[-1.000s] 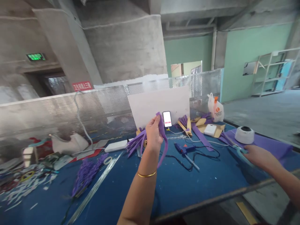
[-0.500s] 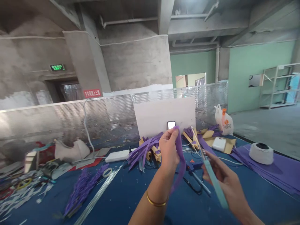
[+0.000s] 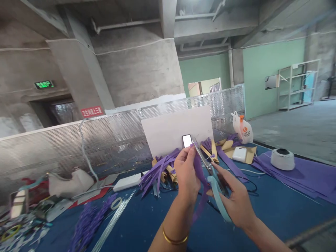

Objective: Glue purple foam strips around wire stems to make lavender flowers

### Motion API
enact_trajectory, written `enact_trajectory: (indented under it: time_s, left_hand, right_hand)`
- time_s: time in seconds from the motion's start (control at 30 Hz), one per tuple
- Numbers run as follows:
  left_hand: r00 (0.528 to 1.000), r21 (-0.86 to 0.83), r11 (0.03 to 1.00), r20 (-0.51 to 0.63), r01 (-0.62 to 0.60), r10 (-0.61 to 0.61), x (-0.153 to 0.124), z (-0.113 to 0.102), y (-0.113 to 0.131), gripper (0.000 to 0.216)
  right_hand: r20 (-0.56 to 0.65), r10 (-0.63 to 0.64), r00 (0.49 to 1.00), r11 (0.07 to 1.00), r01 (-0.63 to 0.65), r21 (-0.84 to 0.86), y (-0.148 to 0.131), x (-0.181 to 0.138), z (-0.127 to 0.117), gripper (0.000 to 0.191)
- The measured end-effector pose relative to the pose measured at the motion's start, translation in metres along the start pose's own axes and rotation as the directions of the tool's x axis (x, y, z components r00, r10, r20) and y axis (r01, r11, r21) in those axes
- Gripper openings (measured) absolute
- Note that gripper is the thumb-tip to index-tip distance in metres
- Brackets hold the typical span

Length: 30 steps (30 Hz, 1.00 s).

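My left hand (image 3: 187,173) pinches the top end of a long purple strip (image 3: 201,201) between thumb and fingers. The strip hangs down behind the wrist in a loose curve. In my right hand (image 3: 237,204) is a pair of scissors with light blue handles (image 3: 216,196). Their blades are spread and point up and left, close to the strip's pinched end; whether they touch it I cannot tell. Behind my left hand, a bunch of cut purple strips (image 3: 157,169) lies on the blue table (image 3: 136,224).
A lit phone (image 3: 187,140) leans on a white board (image 3: 175,126). To the right are a white power bank (image 3: 239,154), purple sheets (image 3: 309,178) under a white roll-shaped object (image 3: 282,159) and a plastic bag (image 3: 242,129). Purple flower stems (image 3: 89,220) and scraps lie left.
My right hand has brought the scissors left, up to the strip, and the blades have spread. My left hand keeps its pinch. The whole view has turned slightly right.
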<state>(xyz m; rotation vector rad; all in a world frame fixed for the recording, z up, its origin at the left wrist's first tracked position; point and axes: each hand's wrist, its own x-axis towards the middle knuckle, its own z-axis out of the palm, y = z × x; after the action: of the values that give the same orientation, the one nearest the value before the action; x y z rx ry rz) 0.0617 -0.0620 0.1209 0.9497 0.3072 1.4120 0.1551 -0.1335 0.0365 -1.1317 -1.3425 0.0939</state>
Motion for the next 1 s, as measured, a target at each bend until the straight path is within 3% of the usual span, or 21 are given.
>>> enact_trajectory:
  time_s: [0.67,1.0]
  left_hand:
    - [0.999,0.035,0.999,0.029,-0.04,0.039,-0.005,0.007,-0.012,0.015]
    - [1.0,0.038,0.999,0.016,-0.022,0.022,-0.006,0.007,-0.011,0.015]
  right_hand:
    - [-0.041,-0.132,0.99,0.979,0.124,-0.164,0.008,-0.005,-0.016,0.062]
    - [-0.029,-0.125,0.992,0.986,0.121,-0.119,0.012,-0.008,-0.013,0.058]
